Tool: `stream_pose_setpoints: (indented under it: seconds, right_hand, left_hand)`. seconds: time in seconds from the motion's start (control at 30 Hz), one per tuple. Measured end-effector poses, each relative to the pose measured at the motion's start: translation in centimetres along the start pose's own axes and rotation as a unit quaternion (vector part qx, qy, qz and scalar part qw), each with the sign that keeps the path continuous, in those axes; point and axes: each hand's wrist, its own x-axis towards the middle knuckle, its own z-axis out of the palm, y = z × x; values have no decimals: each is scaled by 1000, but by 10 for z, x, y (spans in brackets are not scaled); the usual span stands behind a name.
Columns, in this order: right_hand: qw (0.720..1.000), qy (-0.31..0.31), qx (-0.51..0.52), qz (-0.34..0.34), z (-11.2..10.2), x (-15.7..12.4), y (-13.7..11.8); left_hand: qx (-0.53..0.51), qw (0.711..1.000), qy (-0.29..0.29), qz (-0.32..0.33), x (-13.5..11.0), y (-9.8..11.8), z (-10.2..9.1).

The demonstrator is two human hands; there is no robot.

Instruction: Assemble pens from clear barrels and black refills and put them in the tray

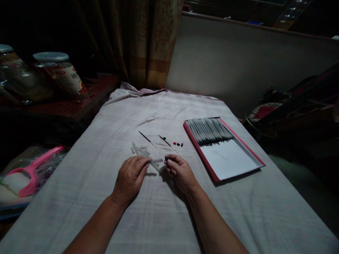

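My left hand (133, 175) is closed in a pinch around a clear pen barrel (156, 161), whose free end points right. Facing that end, my right hand (180, 171) pinches a small black pen plug (166, 159) between thumb and fingertips; a narrow gap separates the two. Just behind my left hand lies a loose pile of clear barrels and caps (140, 149). Beyond the hands, a pen refill (147, 138) and a second refill (168, 143) rest on the cloth. Small black plugs (178, 144) and a red plug (174, 143) sit beside them.
A shallow red-edged box (238, 165) on the right holds a row of many pens (209, 130). The surface wears a pale checked cloth (164, 218). Left stand lidded jars (62, 74) on a dark wooden table (79, 107), with a pink-handled object (31, 173) below.
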Motion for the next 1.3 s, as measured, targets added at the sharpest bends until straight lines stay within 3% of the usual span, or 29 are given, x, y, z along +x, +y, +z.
stream_pose_setpoints:
  seconds: [0.17,0.27,0.4,0.47,0.9,1.13,1.3]
  right_hand:
    - [997,-28,-54,-46,0,1,6]
    - [985,-21,-126,-112,-3,2,9]
    - [927,-6,-276,-253,-8,1,8]
    - [903,-11,-322,-284,-10,1,8]
    - [904,-25,-342,-257,-13,-1,11]
    - [822,-25,-496,-280,-14,-5,4]
    - [848,-48,-453,-271,-12,-10,3]
  left_hand:
    - [5,1000,-7,8,1,0,1]
    - [7,1000,-18,10,1,0,1]
    - [12,999,-35,10,1,0,1]
    - [12,999,-33,14,0,0,1]
    - [-29,998,-51,4,-1,-5,3]
    - [-27,998,-59,21,0,-2,3]
    - [-38,997,-61,-2,-2,-3,4]
